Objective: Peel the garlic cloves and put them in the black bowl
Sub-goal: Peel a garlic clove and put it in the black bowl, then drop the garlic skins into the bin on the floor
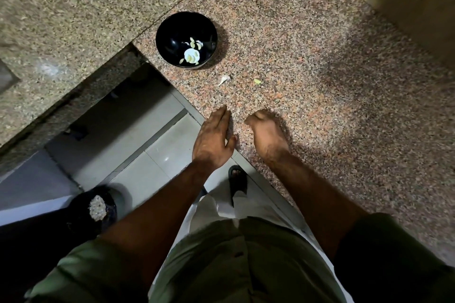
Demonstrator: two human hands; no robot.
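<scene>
Left hand (213, 140) sits flat at the lower middle of the frame, fingers straight and together, lying on the edge of the speckled pink-and-grey granite countertop (332, 96) and holding nothing; right hand (264, 131) is just beside it on the stone, fingers curled under, and honestly I can't tell if there's a clove tucked inside or if it's just a loose fist.

Round glossy black bowl (186, 39) is up in the upper middle of the frame, near the counter's inner corner; it's got a handful of pale peeled garlic cloves (192, 55) in the bottom already, so the job's partly done. Between the bowl and the hands, well apart from both, lie a whitish papery unpeeled garlic clove (224, 79) and, a bit to its right, a small yellowish-green garlic bit (257, 81); can't say if that one's a peeled clove or a scrap.

Looks to me like an in-between moment, hands parked before the next clove. Next move probably means reaching up the frame for the whitish one, pinching it between fingertips, working the skin off with both hands, then dropping it in the bowl; it's small, so it needs a fine pinch.
</scene>
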